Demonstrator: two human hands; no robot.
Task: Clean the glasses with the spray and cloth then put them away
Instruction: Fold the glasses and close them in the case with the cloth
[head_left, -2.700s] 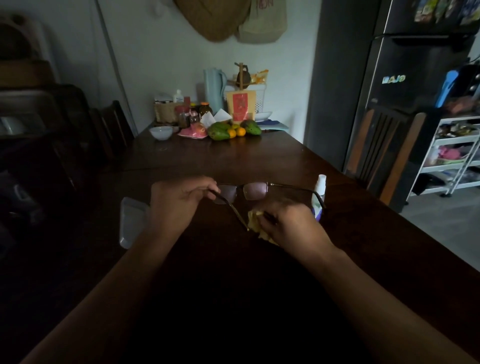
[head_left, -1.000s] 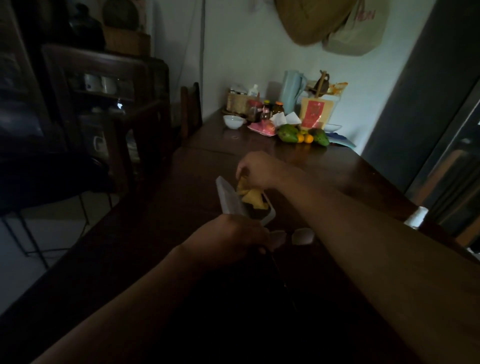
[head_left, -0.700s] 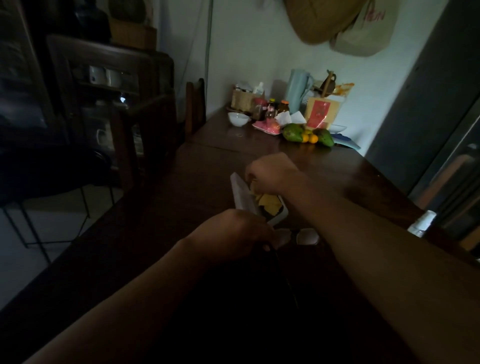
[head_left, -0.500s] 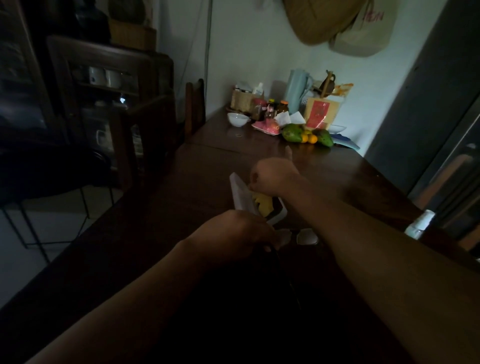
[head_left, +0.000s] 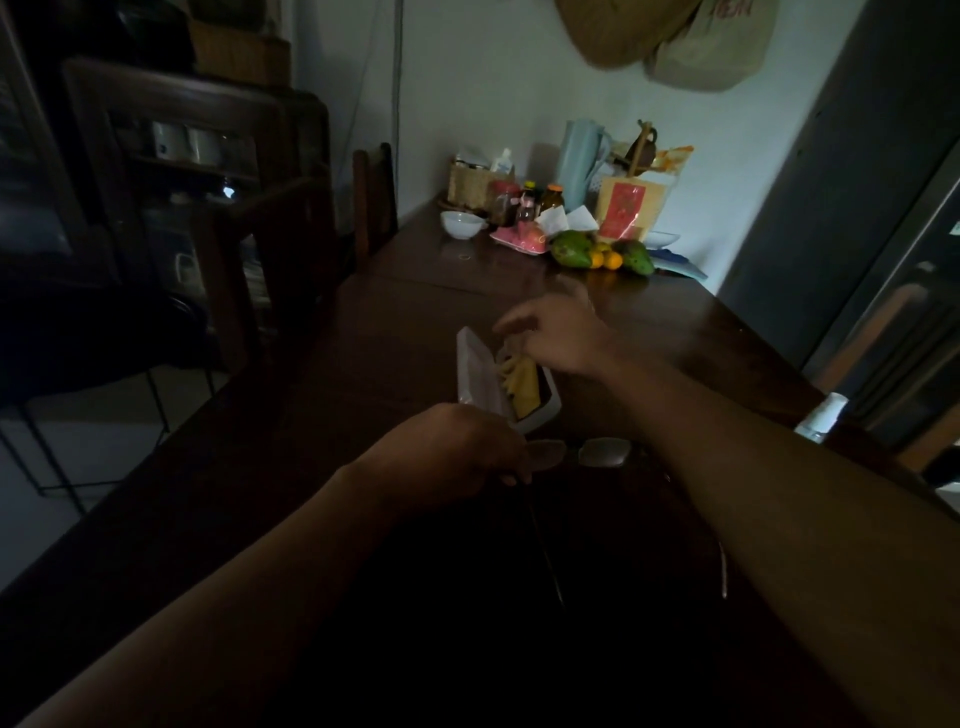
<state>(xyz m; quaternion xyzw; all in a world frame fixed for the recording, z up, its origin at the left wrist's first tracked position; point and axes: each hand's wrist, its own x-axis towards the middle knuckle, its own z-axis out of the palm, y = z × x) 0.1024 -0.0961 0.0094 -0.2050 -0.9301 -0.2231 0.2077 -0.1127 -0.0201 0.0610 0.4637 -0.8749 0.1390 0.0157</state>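
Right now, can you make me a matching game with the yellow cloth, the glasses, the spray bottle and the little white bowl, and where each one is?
Things:
1. yellow cloth
2. glasses
3. spray bottle
4. white bowl

Places:
A. at the far end of the table, by the jars
B. held in the left hand
C. inside the open case
D. standing near the table's right edge

Pairs: 1-C, 2-B, 3-D, 4-A
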